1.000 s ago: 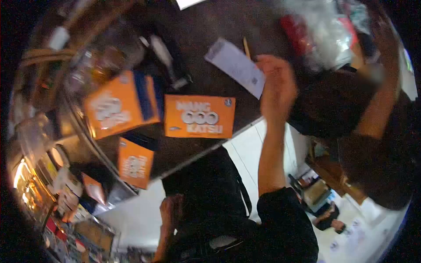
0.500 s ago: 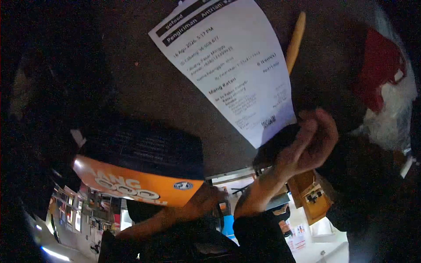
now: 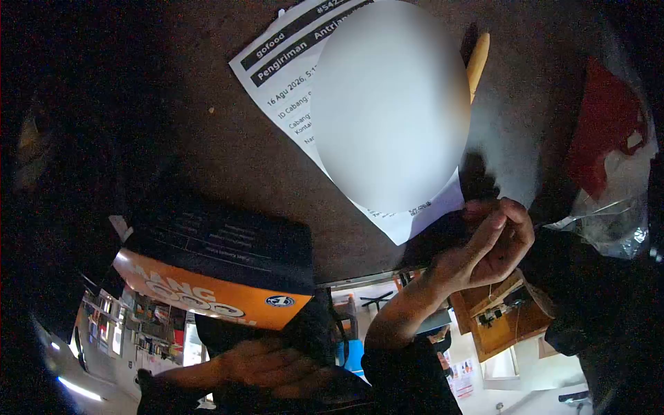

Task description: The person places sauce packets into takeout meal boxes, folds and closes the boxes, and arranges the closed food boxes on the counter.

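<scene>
A long printed receipt [image 3: 290,76] lies on the dark brown tabletop, its middle covered by a blurred oval. Just beyond its lower corner is my right hand [image 3: 491,242], thumb and fingers curled together in a pinch; what they hold, if anything, does not show. A black and orange food box [image 3: 207,283] with white lettering stands at the table's near edge on the left. Below that box, my left hand [image 3: 277,366] is in shade, fingers stretched out side by side, with nothing visible in it.
A tan stick-like object [image 3: 478,66] lies by the receipt's right edge. Clear plastic with a dark red piece [image 3: 605,131] is at the right. Below the table edge, a wooden box-like piece [image 3: 501,321] and a blue object [image 3: 353,356] show.
My left hand has drawn back from beside the food box, down and to the left. My right hand has shifted slightly down and its fingers have curled in. The receipt and box look unmoved.
</scene>
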Demonstrator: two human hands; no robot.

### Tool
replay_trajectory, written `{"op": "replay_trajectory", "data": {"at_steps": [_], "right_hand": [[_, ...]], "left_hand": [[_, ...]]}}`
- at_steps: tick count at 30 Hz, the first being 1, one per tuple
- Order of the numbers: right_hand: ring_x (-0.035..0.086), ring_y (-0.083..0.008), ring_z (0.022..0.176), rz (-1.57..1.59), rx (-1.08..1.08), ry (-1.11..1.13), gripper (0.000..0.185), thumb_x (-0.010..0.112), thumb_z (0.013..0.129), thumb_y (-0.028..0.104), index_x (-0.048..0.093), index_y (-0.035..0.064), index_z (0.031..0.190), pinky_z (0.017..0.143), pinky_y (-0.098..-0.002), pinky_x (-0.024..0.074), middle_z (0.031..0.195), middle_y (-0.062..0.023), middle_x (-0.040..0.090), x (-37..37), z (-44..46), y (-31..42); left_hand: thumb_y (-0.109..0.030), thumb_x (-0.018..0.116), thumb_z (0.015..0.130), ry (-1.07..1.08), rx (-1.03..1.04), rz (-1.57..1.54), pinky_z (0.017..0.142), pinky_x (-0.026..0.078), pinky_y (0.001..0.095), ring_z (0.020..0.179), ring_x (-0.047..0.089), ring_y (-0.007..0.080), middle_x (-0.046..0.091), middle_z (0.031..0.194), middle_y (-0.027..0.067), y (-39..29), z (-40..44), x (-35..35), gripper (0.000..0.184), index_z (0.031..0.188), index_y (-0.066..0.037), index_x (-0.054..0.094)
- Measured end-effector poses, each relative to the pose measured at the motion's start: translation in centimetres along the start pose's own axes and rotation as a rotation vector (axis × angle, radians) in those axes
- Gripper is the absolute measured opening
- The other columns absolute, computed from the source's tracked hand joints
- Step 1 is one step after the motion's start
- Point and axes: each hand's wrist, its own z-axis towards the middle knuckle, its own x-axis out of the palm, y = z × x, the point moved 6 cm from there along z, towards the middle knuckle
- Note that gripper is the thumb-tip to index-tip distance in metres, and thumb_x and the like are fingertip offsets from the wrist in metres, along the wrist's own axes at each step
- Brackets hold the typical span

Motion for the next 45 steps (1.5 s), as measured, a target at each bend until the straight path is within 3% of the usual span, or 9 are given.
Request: {"op": "replay_trajectory", "data": {"at_steps": [2, 6, 9, 14, 21, 23, 25, 36, 45], "right_hand": [[0.059, -0.0181, 0.064, 0.005, -0.071, 0.012, 0.022, 0.060, 0.101, 0.019, 0.054, -0.0019, 0.105, 0.055, -0.0291, 0.0473, 0.097, -0.0159, 0.062, -0.8, 0.1, -0.4], [0.056, -0.0179, 0.067, 0.224, -0.145, -0.145, 0.019, 0.060, 0.098, 0.020, 0.052, 0.0034, 0.103, 0.055, -0.0305, 0.0455, 0.091, -0.0125, 0.059, -3.5, -0.7, -0.6], [0.058, -0.0236, 0.087, 0.367, -0.062, -0.197, 0.026, 0.068, 0.090, 0.027, 0.053, 0.0094, 0.104, 0.066, -0.0392, 0.0486, 0.097, -0.0105, 0.057, -4.4, -4.1, -0.5], [0.052, -0.0347, 0.122, 0.226, -0.285, 0.620, 0.054, 0.090, 0.064, 0.048, 0.067, 0.0213, 0.105, 0.098, -0.0531, 0.0475, 0.131, -0.0129, 0.053, 0.3, -8.6, 6.3], [0.045, -0.0400, 0.134, -0.032, -0.148, 0.659, 0.083, 0.095, 0.052, 0.044, 0.066, 0.0202, 0.126, 0.108, -0.0497, 0.0384, 0.146, -0.0206, 0.045, 2.8, -8.9, 6.2], [0.046, -0.0383, 0.133, -0.041, -0.202, 0.641, 0.088, 0.095, 0.052, 0.042, 0.063, 0.0173, 0.131, 0.108, -0.0478, 0.0385, 0.145, -0.0209, 0.046, 3.8, -8.3, 6.4], [0.046, -0.0372, 0.133, -0.008, -0.228, 0.592, 0.090, 0.095, 0.052, 0.041, 0.062, 0.0152, 0.132, 0.108, -0.0465, 0.0386, 0.144, -0.0211, 0.047, 4.4, -8.3, 6.2], [0.049, -0.0357, 0.131, 0.063, -0.249, 0.467, 0.087, 0.097, 0.048, 0.044, 0.068, 0.0155, 0.126, 0.107, -0.0454, 0.0403, 0.139, -0.0204, 0.052, 4.7, -8.9, 5.4], [0.049, -0.0362, 0.129, 0.021, -0.353, 0.482, 0.083, 0.089, 0.062, 0.055, 0.064, 0.0191, 0.133, 0.106, -0.0460, 0.0393, 0.146, -0.0191, 0.049, 3.5, -8.0, 6.4]], "left_hand": [[-0.032, 0.067, 0.089, -0.269, 0.381, -0.717, 0.091, 0.052, 0.0383, 0.106, 0.059, 0.0198, 0.059, 0.128, 0.0003, -1.1, -2.8, -3.1, 0.037, 0.125, -0.023, 0.067], [-0.035, 0.067, 0.090, -0.067, -0.456, 0.867, 0.090, 0.052, 0.0380, 0.106, 0.060, 0.0214, 0.061, 0.124, 0.0019, -0.4, 1.6, -10.6, 0.033, 0.120, -0.022, 0.070], [-0.037, 0.068, 0.091, -0.091, -0.517, 1.156, 0.089, 0.051, 0.0377, 0.105, 0.061, 0.0226, 0.063, 0.122, 0.0030, 0.5, 4.0, -13.5, 0.031, 0.117, -0.021, 0.072], [-0.041, 0.068, 0.092, -0.090, -0.397, 1.628, 0.087, 0.051, 0.0373, 0.105, 0.062, 0.0245, 0.067, 0.117, 0.0050, -0.3, 6.8, -13.0, 0.029, 0.111, -0.020, 0.076], [-0.013, 0.086, 0.074, -0.122, -0.774, 1.056, 0.067, 0.050, 0.0346, 0.074, 0.064, 0.0214, 0.068, 0.090, 0.0032, 1.0, 10.7, -17.3, 0.023, 0.094, -0.014, 0.074], [-0.011, 0.084, 0.076, 0.155, -0.298, 1.301, 0.064, 0.049, 0.0334, 0.071, 0.063, 0.0200, 0.066, 0.085, 0.0034, 0.4, 12.3, -15.9, 0.022, 0.096, -0.015, 0.075], [-0.013, 0.080, 0.072, 0.157, -0.423, 1.200, 0.065, 0.047, 0.0327, 0.087, 0.063, 0.0173, 0.058, 0.101, 0.0010, 1.7, 11.1, -16.6, 0.044, 0.113, -0.026, 0.070], [-0.032, 0.072, 0.087, 0.298, -0.203, 1.135, 0.092, 0.040, 0.0421, 0.100, 0.060, 0.0226, 0.062, 0.100, 0.0023, 1.3, 11.4, -16.9, 0.020, 0.103, -0.021, 0.075], [-0.018, 0.070, 0.085, 0.456, -0.229, 1.010, 0.094, 0.037, 0.0437, 0.104, 0.059, 0.0193, 0.062, 0.100, -0.0024, 1.5, 13.9, -16.5, 0.017, 0.101, -0.022, 0.076]]}}
